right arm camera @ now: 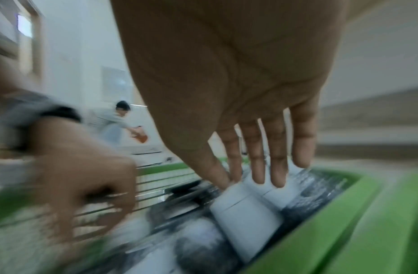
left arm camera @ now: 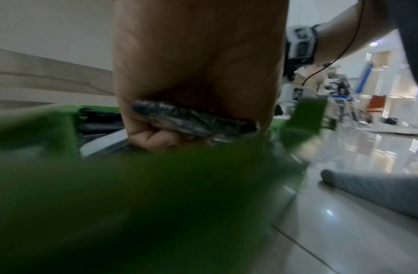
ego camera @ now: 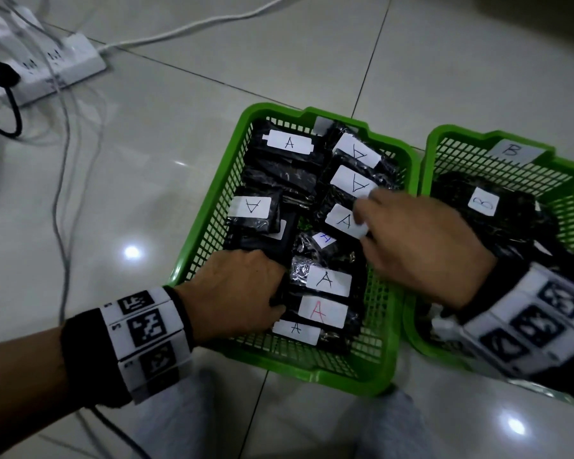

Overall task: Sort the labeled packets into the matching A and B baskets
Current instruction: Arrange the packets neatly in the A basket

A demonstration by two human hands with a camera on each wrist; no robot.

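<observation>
Left hand (ego camera: 236,289) grips a black packet (left arm camera: 193,120) at the A basket (ego camera: 209,207)'s near-left corner, right hand (ego camera: 421,246) flat with loose fingers on A labels; I'd check each label before lifting.

Glossy tiled floor (ego camera: 186,180), two green baskets (ego camera: 315,372) (ego camera: 497,134) side by side, white power strip (ego camera: 63,66), trailing cables (ego camera: 60,193)

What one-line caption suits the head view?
Both hands, left hand and right hand, reach among A-labelled packets in the green basket.
</observation>
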